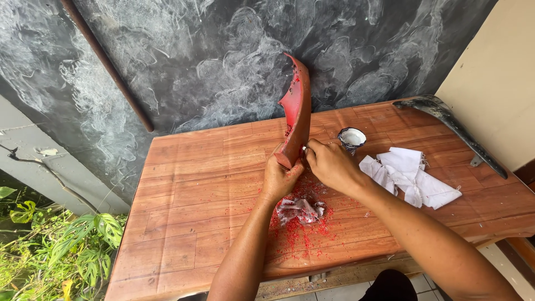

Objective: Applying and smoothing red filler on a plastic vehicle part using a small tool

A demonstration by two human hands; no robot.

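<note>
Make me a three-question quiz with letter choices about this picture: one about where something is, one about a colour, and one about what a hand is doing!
1. Where is the small cup?
A. on the wooden table
B. on the ground
C. among the plants

2. What colour are the flakes scattered on the table?
A. blue
B. red
C. yellow

3. What is the left hand doing?
A. lying flat
B. pointing at the wall
C. gripping the curved red panel

Answers: 1 A, the cup stands on the tabletop beside the white rags. 2 B, the flakes are red like the panel. 3 C, its fingers wrap the panel's lower end while the right hand works beside it.
</note>
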